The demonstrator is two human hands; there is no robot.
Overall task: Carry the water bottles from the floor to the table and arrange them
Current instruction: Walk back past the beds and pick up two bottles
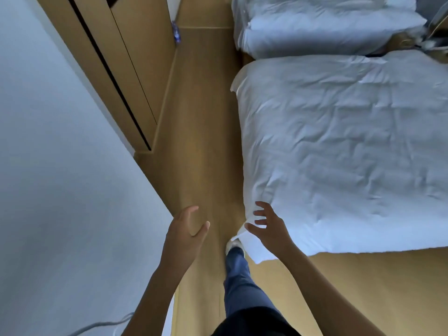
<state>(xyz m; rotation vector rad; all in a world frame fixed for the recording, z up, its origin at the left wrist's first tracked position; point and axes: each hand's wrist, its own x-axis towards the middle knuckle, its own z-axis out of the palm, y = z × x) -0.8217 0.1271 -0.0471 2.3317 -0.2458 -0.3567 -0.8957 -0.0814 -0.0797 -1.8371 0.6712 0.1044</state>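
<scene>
Bed (339,141): fills the right side, covered by a crumpled white duvet, with pillows (322,30) stacked at its far end; one duvet corner hangs out over the walkway.
Wall (60,166): a pale, plain surface filling the left side, ending at a corner just beside the left hand.
Floor (201,129): a narrow strip of wooden boards running between bed and wall, the only way forward.
Wardrobe (126,69): wooden panels with a dark gap, standing along the left of the strip, further on.
Leg (238,282): in blue trousers, the foot set down on the strip next to the hanging duvet corner.
Right hand (266,226): its grip is spread, fingers apart, holding nothing, over the duvet edge; whether it touches the cloth I cannot tell.
Left hand (188,225): its grip is loosely curved with the thumb out, holding nothing, above the floor near the wall corner.
Water bottle (176,31): one small, blue-labelled bottle, blurred, at the far end of the strip against the wardrobe's edge, well apart from both hands; it looks to be standing on the floor.
Tabletop: not in view.
Stage: judged as the approach, no bottle picked up yet.
Risk: the foot may catch the hanging duvet corner in the tight passage; a hurried reach could tip the bottle and send it rolling.
</scene>
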